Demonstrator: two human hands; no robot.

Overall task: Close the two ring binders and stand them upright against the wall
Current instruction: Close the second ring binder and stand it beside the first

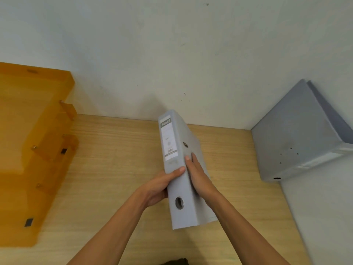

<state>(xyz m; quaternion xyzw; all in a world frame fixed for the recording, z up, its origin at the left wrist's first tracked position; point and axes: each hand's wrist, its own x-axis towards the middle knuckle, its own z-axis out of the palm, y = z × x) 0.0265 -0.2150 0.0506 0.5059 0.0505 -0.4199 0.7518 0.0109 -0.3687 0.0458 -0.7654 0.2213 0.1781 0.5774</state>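
A closed grey ring binder [172, 142] with a white spine label and a round finger hole is held above the wooden desk [118, 159], spine towards me, tilted with its top end pointing at the back wall. My left hand [160, 185] grips its left side with the thumb across the spine. My right hand [198, 175] lies flat against its right cover. A second grey binder [294, 138] stands closed in the right corner, leaning against the right wall.
An orange translucent stacked letter tray [32, 150] fills the left side of the desk. The white back wall [172, 54] meets the desk just behind the held binder. A white side wall [324, 207] bounds the desk on the right.
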